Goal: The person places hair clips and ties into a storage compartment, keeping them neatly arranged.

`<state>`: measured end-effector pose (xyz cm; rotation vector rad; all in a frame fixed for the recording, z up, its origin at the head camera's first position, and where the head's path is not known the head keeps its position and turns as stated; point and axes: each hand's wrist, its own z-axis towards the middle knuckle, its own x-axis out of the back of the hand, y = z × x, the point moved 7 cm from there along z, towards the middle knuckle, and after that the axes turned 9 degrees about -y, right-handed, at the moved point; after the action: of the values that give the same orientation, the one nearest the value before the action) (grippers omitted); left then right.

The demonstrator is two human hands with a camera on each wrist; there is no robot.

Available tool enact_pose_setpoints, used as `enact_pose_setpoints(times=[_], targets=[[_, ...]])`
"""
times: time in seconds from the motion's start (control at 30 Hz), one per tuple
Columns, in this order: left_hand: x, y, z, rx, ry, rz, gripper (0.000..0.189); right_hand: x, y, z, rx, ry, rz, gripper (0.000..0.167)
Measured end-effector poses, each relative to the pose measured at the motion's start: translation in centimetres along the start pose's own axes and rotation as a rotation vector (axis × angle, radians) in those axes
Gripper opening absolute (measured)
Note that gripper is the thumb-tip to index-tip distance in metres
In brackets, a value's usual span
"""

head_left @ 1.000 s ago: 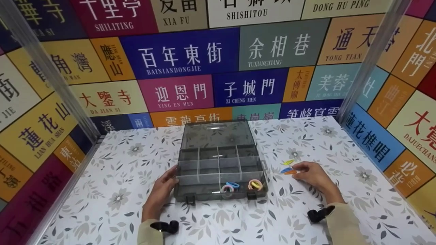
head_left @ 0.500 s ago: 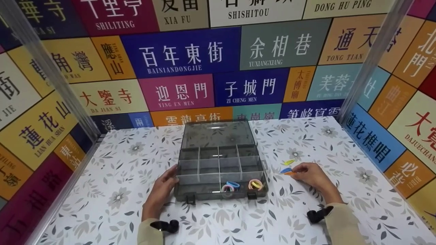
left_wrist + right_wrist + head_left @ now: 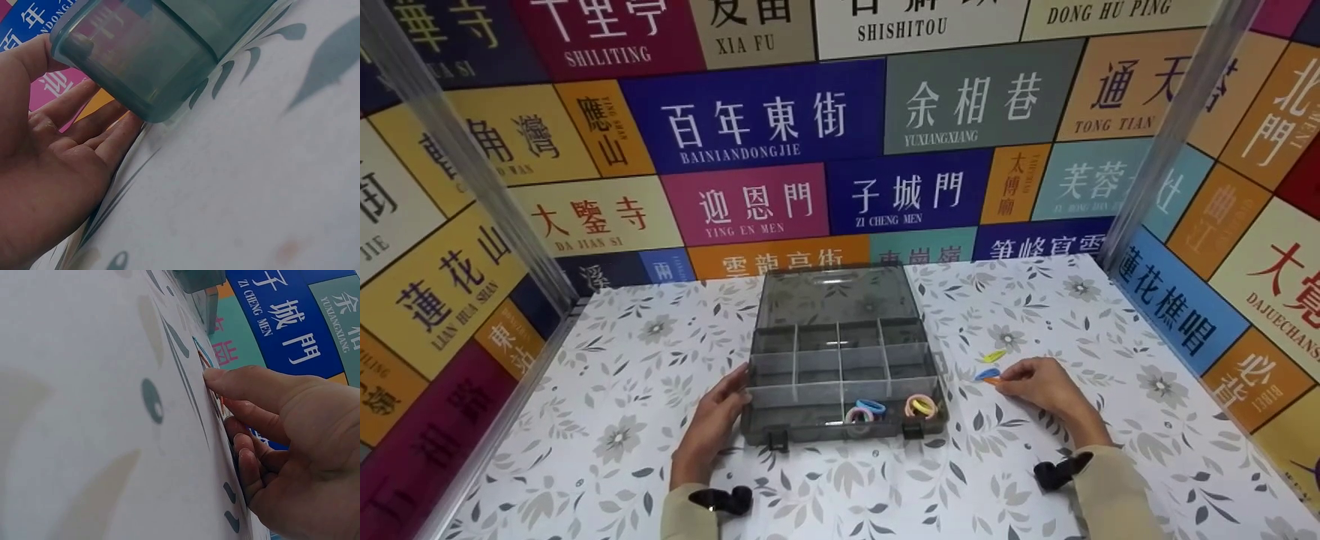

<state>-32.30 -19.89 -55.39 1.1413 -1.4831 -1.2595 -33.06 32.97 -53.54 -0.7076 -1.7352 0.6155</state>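
Note:
At the left side of a smoky clear compartment box (image 3: 810,433), my left hand (image 3: 718,420) touches the wall; in the left wrist view its thumb is at the rim and its fingers lie fairly straight along the side. My right hand (image 3: 1046,388) pinches an orange snap hair clip (image 3: 991,380) at the tabletop, the fingertips covering part of it. Close beside it lies a blue hair clip (image 3: 986,373), and a yellow hair clip (image 3: 994,356) is a little farther back. Small hair ties (image 3: 911,406) in pink, blue and yellow sit in the box's front right compartment.
The box lid (image 3: 840,296) is tipped open toward the back. Dividers split the box into several compartments. A white table (image 3: 615,390) with a leaf pattern lies beneath, enclosed by panels (image 3: 757,112) of coloured name signs and clear corner strips.
My right hand has shifted slightly left, its fingertips now covering more of the orange hair clip. My left hand and the box stay in place.

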Motion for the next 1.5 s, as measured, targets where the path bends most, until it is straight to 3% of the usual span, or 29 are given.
enact_pose_setpoints(times=[0.23, 0.5, 0.77, 0.97, 1.2, 1.5], targets=[[0.1, -0.1, -0.1, 0.014, 0.015, 0.003, 0.057, 0.0, -0.4, 0.0, -0.029, -0.026, 0.016, 0.029], [0.0, 0.1, 0.0, 0.009, 0.003, -0.003, 0.058, 0.5, -2.6, -0.7, -0.008, -0.055, 0.054, 0.038], [-0.1, 0.0, 0.0, 0.026, 0.009, -0.005, 0.059, 1.0, -6.0, -1.3, 0.135, -0.016, -0.01, 0.033], [-0.2, 0.3, 0.0, -0.024, -0.014, 0.0, 0.059, 0.7, -8.0, -1.2, 0.208, -0.007, 0.002, 0.033], [-0.1, 0.3, 0.0, -0.013, 0.004, 0.002, 0.059, -0.3, -9.9, -0.6, 0.262, -0.025, 0.019, 0.028], [0.1, 0.4, 0.0, -0.025, 0.011, 0.016, 0.058, -1.6, -12.3, 0.5, 0.305, -0.013, -0.046, 0.027]])
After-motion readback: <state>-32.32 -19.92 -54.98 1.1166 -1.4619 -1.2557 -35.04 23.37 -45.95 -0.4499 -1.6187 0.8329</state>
